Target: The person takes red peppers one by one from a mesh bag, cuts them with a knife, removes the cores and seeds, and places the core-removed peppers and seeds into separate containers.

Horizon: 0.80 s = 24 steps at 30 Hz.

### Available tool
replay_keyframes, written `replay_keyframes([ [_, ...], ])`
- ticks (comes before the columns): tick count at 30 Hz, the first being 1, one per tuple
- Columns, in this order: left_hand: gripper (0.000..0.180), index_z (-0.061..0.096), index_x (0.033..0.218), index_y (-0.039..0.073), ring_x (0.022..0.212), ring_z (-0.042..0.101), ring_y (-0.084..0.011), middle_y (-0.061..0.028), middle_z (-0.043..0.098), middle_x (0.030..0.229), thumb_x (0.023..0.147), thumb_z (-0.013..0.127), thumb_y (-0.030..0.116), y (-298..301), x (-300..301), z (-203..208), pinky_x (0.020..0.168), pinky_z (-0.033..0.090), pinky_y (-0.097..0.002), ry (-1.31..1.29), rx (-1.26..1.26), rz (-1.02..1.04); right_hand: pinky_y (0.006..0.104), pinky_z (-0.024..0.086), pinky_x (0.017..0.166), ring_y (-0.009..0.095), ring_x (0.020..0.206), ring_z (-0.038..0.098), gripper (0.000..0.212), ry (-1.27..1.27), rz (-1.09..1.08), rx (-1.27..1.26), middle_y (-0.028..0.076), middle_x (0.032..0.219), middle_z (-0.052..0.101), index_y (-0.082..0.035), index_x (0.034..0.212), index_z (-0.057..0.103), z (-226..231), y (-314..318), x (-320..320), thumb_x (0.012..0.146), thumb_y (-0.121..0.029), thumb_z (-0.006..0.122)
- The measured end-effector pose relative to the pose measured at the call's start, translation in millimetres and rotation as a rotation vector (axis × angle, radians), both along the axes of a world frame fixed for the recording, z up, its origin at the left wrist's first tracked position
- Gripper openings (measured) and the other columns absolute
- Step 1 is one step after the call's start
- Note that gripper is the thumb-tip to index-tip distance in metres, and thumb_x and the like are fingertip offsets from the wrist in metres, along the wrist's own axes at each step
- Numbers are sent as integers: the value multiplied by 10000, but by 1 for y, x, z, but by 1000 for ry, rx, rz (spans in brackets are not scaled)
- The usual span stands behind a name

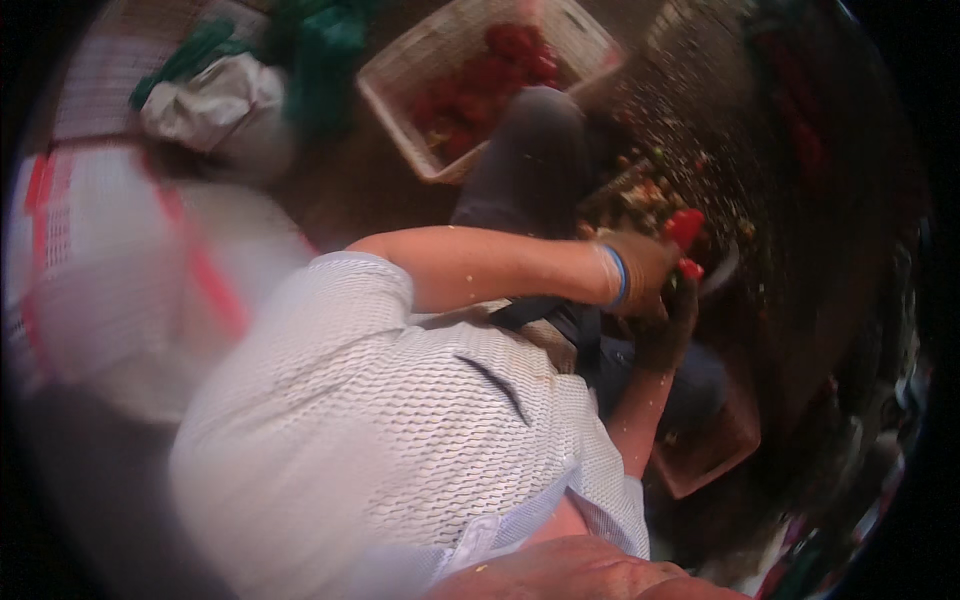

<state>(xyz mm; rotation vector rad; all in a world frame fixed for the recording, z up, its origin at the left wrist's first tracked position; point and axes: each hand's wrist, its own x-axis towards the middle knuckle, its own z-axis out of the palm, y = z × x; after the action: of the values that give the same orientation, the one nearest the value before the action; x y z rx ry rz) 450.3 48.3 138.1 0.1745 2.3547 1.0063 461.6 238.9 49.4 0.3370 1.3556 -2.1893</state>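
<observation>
My left hand, in a brownish glove with a blue band at the cuff, is closed around a red pepper that sticks out past its fingers. Just below and touching or nearly touching it is my right hand, also in a dark glove, with its fingers curled. A small red piece with some green shows between the hands; which hand grips it is unclear. Beside them a pale curved edge shows, too blurred to name. Under the hands lies a heap of pale and reddish scraps.
A white basket of red peppers stands beyond my left knee. A smaller pinkish crate sits by my right leg. At the left are white sacks with red stripes and green cloth or netting. Bits litter the dark floor.
</observation>
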Motion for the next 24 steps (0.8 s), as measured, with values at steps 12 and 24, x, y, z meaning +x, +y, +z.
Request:
replay_keyframes([
  [12, 594, 594, 1286, 64, 1070, 668, -215, -121, 693, 1172, 756, 844, 159, -42, -31, -76, 952, 532, -367, -329, 481, -288, 293, 503, 914, 141, 1080, 590, 546, 145, 174, 251, 79, 1186, 638, -24, 1332, 571, 35, -44, 2, 864, -258, 729],
  [24, 515, 611, 1217, 66, 974, 663, -159, -40, 690, 1065, 779, 854, 185, -54, -33, -67, 870, 567, -327, -78, 604, -349, 337, 540, 880, 174, 963, 645, 385, 93, 53, 242, 101, 1060, 683, -18, 1180, 651, 41, -32, 2, 857, -212, 732],
])
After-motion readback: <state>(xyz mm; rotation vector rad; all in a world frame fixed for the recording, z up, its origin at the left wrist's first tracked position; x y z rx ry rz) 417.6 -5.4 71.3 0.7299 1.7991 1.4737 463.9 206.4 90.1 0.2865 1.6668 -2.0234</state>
